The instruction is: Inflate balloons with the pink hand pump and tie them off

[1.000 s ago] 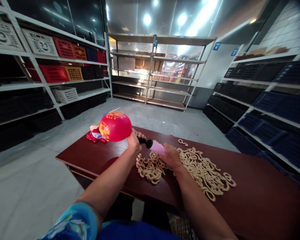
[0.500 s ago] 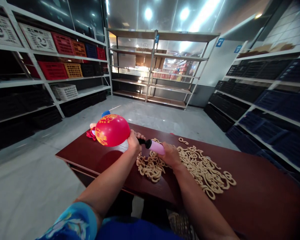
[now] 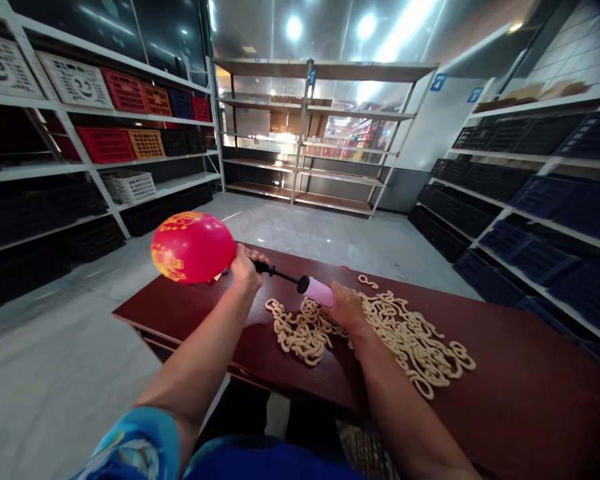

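A red balloon [image 3: 194,247] with yellow print, swollen with air, sits at the far end of a hand pump [image 3: 318,291] with a pink barrel and black rod. My left hand [image 3: 245,268] is closed round the black handle end and the balloon's neck, which the fingers hide. Around the pink barrel my right hand [image 3: 344,305] is wrapped. The black rod shows bare between the two hands. Beneath them, pale ring-shaped and curled pieces [image 3: 405,333] lie heaped on the dark red-brown table [image 3: 195,320].
White shelving with red, yellow and white crates [image 3: 105,143] lines the left. A metal rack [image 3: 300,133] stands at the back. Black and dark blue crates [image 3: 545,213] fill shelves on the right. Grey floor [image 3: 280,223] lies beyond the table.
My left hand and the balloon have moved left, away from my right hand. The pump's rod is now drawn out of the pink barrel. My right hand has barely shifted.
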A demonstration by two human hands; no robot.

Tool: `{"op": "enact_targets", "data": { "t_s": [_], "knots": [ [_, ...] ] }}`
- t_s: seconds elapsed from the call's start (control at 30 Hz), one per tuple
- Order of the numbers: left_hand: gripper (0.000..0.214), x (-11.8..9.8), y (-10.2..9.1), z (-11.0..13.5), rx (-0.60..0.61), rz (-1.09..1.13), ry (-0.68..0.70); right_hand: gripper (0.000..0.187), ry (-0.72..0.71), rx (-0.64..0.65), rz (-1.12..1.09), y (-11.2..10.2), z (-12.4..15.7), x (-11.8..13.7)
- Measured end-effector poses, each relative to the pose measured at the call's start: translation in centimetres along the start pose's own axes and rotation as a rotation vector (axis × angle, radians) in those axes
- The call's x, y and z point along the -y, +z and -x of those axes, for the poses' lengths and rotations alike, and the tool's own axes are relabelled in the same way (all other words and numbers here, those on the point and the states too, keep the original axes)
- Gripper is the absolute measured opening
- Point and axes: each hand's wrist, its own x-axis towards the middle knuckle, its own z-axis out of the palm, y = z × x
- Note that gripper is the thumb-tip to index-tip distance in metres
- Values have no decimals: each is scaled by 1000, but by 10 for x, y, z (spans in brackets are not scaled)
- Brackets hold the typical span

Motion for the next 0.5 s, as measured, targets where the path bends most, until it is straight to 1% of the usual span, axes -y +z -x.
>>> {"op": "enact_targets", "data": {
  "t_s": [0.07, 0.13, 0.17, 0.2, 0.23, 0.27, 0.33, 0.4, 0.43, 0.47, 0.5],
  "knots": [
    [36, 27, -1, 15, 8, -14, -52, 35, -33, 2, -15, -1, 3, 6],
    [37, 49, 1, 28, 19, -13, -95, 36, -59, -8, -24, -2, 6, 10],
    [37, 54, 2, 32, 32, -12, -108, 36, -60, -13, -25, -2, 7, 11],
    [38, 54, 5, 33, 51, -11, -112, 36, -53, -18, -24, -3, 7, 11],
    [38, 49, 7, 32, 73, -10, -108, 35, -45, -23, -23, -3, 6, 10],
    [39, 41, 10, 28, 92, -12, -100, 35, -32, -32, -20, -3, 5, 7],
    [38, 14, 15, 16, 113, -14, -72, 32, -5, -58, -10, -3, 2, 1],
    [37, -13, 17, 3, 104, -17, -45, 32, 17, -75, 0, -3, -1, -5],
    [37, -24, 17, -2, 89, -15, -24, 33, 28, -77, 4, -2, -2, -7],
    [37, -30, 16, -6, 69, -10, 1, 33, 37, -75, 7, -2, -3, -8],
    [36, -31, 15, -7, 47, 0, 25, 32, 39, -68, 9, -2, -3, -8]
  ]
}}
